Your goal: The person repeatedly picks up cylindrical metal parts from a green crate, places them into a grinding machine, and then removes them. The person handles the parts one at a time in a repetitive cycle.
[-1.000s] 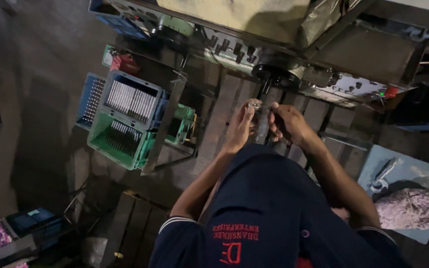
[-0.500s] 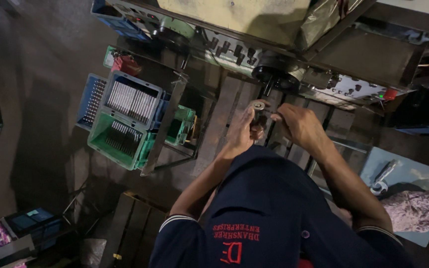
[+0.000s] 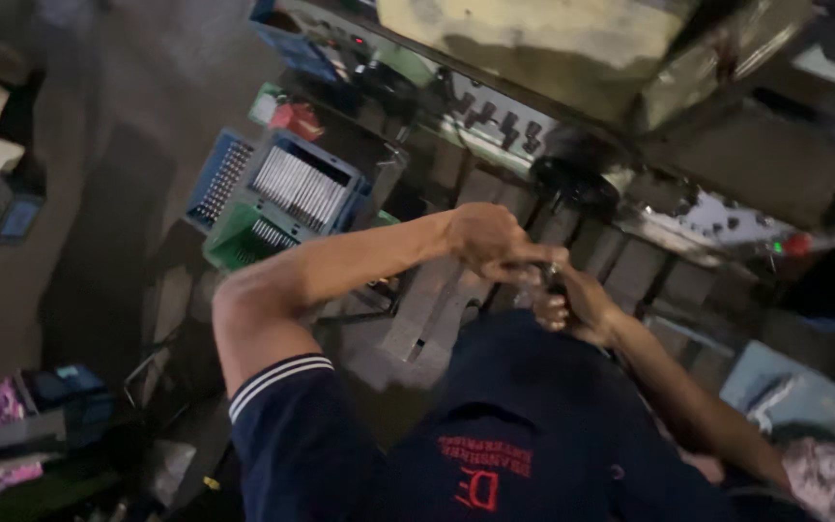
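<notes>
Left hand point(image 3: 485, 242) and right hand point(image 3: 567, 307) meet beneath the machine point(image 3: 572, 179), fingers pinching a small blurred part point(image 3: 541, 278).

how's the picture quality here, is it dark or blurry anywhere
Head view: dim overall, the floor at left nearly black; motion blur smears the left hand and right hand, so the small thing between them cannot be made out; the pale machine panel at top is the brightest patch; the blue crate stays fairly readable.
</notes>
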